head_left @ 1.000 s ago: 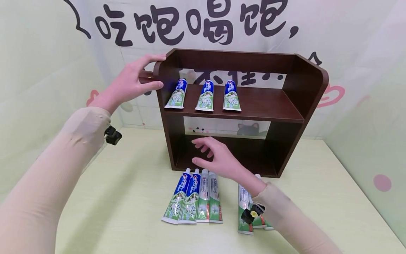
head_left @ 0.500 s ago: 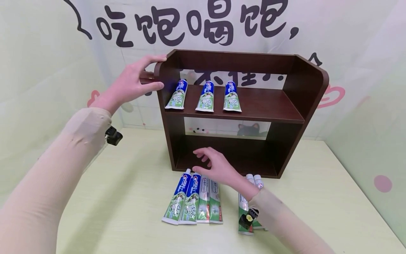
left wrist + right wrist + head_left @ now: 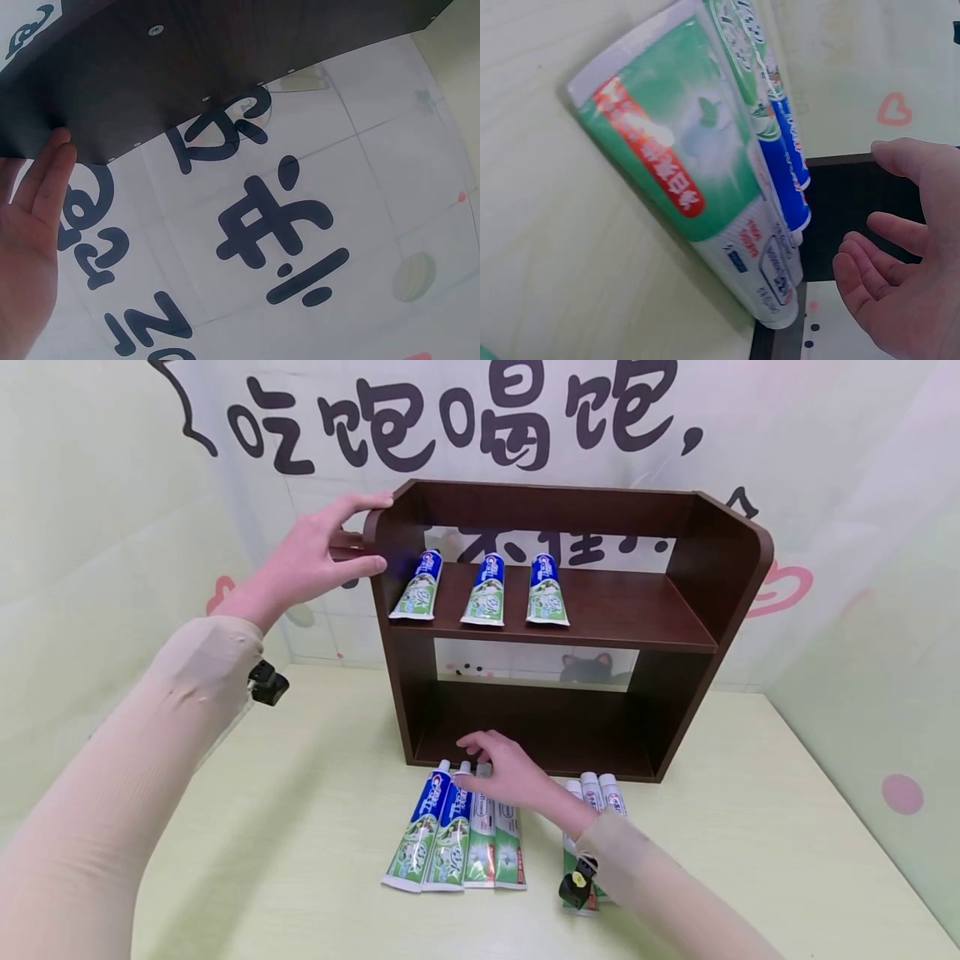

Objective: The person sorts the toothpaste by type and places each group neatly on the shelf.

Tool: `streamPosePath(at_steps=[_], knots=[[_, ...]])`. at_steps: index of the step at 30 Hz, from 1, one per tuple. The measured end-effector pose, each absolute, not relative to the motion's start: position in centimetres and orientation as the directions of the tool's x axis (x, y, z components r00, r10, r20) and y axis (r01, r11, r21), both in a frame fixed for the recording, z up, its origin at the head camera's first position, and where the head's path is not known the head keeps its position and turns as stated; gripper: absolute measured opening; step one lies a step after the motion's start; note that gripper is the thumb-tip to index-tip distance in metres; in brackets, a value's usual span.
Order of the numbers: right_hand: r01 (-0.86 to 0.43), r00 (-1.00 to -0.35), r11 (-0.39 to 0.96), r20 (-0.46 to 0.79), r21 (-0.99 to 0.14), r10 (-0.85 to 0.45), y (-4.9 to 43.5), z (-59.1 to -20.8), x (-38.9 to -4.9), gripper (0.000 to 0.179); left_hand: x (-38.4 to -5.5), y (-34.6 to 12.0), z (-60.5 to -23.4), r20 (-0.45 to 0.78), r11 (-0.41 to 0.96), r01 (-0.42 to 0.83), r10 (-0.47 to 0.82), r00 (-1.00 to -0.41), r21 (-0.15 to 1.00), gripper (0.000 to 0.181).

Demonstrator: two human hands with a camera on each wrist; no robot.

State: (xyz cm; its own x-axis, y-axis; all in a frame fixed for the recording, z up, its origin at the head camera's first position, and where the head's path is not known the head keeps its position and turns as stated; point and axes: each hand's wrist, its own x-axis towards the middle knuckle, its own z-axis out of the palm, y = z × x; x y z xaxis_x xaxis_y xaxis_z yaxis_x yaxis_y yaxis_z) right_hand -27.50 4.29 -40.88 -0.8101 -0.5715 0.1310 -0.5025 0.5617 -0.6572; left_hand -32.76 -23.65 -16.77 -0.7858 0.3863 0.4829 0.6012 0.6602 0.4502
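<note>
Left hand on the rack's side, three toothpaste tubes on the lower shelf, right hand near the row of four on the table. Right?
One error: the three toothpaste tubes lie on the upper shelf, per the head view. The rest stands: left hand on the rack's side, right hand near the row of four on the table.

Pale-green side walls flank a light wood-grain tabletop before a whitish backdrop printed with large black Chinese characters and a dark grey cat.
</note>
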Motion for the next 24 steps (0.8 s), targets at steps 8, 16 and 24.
streamPosePath(at_steps=[8, 16, 24], knots=[[-0.487, -0.808, 0.59, 0.076, -0.643, -0.584, 3.9, -42.4, -27.4, 0.058, -32.8, -23.6, -16.9, 0.484, 0.648, 0.603, 0.384, -0.786, 0.465, 0.067], [-0.472, -0.811, 0.634, 0.019, -0.612, -0.585, 3.8, -42.7, -27.2, 0.064, -32.7, -23.5, -16.8, 0.483, 0.657, 0.601, 0.385, -0.786, 0.455, 0.066], [-0.491, -0.797, 0.67, -0.023, -0.557, -0.603, 3.8, -42.7, -26.9, 0.071, -32.7, -23.5, -16.9, 0.485, 0.657, 0.603, 0.387, -0.784, 0.453, 0.066]])
